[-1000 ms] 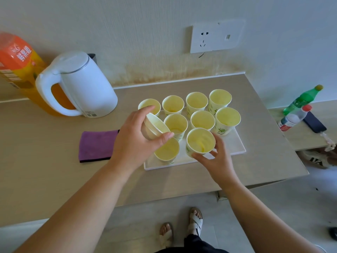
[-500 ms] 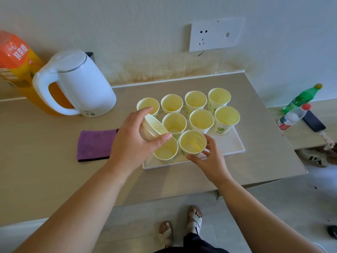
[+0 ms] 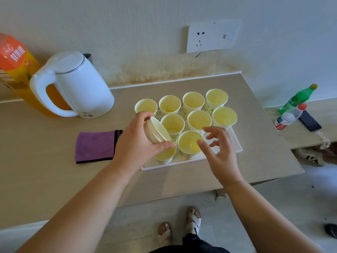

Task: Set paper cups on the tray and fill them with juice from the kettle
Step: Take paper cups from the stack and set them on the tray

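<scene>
Step in hand, as I am judging it: cup placement, with pouring not yet begun.

**Doing it well**
- The right hand (image 3: 220, 152) should be pinching one cup's rim only, while the left hand (image 3: 138, 145) is holding the rest back so two are not coming off together.
- The cup should be going down flat on the bare patch of the white rectangular plastic tray (image 3: 236, 143), which is lying under and just right of the right hand.
- It should be landing close beside the front cup without nudging the neighbours. These are looking like light paper, likely tipping easily.

**Hands**
- The left hand is gripping a short stack of nested pale-yellow paper cups (image 3: 156, 131), with thumb and fingers curling round it. The stack is tilting with its mouth facing right, toward the other hand.
- The right hand is hovering empty, fingers spread and loosely bent, clamping nothing.
- Its thumb tip is sitting at the rim of the front pale-yellow paper cup (image 3: 187, 145), just left of it. Touching or not, cannot tell.

**Task things**
- The front cup is standing upright on the tray, and a second front cup is half hiding under the left hand's fingers.
- Seven more upright cups are standing in two rows beyond both hands.
- Whether any cup is holding juice, cannot tell.
- The white plastic electric kettle (image 3: 73, 86) is standing far left of the left hand, lid down and well apart from the tray.
- The purple folded cloth (image 3: 94, 145) is lying just left of the left hand.
</scene>
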A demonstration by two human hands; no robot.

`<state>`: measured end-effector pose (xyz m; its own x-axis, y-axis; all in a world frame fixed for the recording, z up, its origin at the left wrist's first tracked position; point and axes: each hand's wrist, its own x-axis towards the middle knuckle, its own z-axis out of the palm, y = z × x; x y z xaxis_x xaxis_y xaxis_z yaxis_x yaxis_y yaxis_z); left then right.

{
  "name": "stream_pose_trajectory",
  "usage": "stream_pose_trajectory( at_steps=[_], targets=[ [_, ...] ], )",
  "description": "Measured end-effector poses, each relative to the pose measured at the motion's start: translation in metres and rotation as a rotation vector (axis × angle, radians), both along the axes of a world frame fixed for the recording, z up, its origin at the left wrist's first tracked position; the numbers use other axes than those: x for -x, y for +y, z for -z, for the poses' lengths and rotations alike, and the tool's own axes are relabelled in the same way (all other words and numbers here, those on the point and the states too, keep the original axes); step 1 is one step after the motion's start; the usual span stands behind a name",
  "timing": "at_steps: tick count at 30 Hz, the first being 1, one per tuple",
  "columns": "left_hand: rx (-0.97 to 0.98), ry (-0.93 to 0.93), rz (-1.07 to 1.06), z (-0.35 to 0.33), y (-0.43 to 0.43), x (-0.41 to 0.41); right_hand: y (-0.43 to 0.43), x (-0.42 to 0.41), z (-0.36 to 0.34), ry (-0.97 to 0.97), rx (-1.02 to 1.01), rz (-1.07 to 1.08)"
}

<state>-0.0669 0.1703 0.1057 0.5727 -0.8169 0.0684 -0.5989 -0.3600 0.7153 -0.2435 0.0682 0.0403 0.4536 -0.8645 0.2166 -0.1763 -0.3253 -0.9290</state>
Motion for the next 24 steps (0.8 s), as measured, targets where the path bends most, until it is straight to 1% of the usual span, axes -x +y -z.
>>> stream_pose_trajectory(
  at_steps=[2, 4, 6, 13, 17, 20, 21, 24],
  targets=[
    [-0.013, -0.031, 0.024, 0.0, -0.004, 0.003, 0.004, -0.019, -0.024, 0.01, 0.003, -0.115],
    [-0.01, -0.066, 0.059, 0.001, -0.007, 0.006, 0.011, -0.037, -0.04, 0.071, 0.012, -0.249],
    [-0.001, -0.102, 0.085, 0.001, -0.009, 0.008, 0.016, -0.049, -0.045, 0.087, 0.045, -0.301],
    [0.007, -0.177, 0.084, -0.005, -0.011, 0.012, 0.025, -0.055, -0.052, -0.009, -0.109, -0.186],
    [-0.013, -0.224, 0.061, -0.008, -0.014, 0.016, 0.031, -0.061, -0.055, -0.054, -0.163, -0.051],
    [0.012, -0.232, 0.057, -0.003, -0.011, 0.011, 0.02, -0.057, -0.062, -0.177, -0.259, 0.079],
    [0.016, -0.208, 0.062, -0.001, -0.009, 0.009, 0.015, -0.055, -0.065, -0.202, -0.267, 0.081],
    [0.045, -0.14, 0.041, 0.005, -0.005, 0.007, 0.009, -0.051, -0.071, -0.187, -0.254, 0.005]
  ],
)
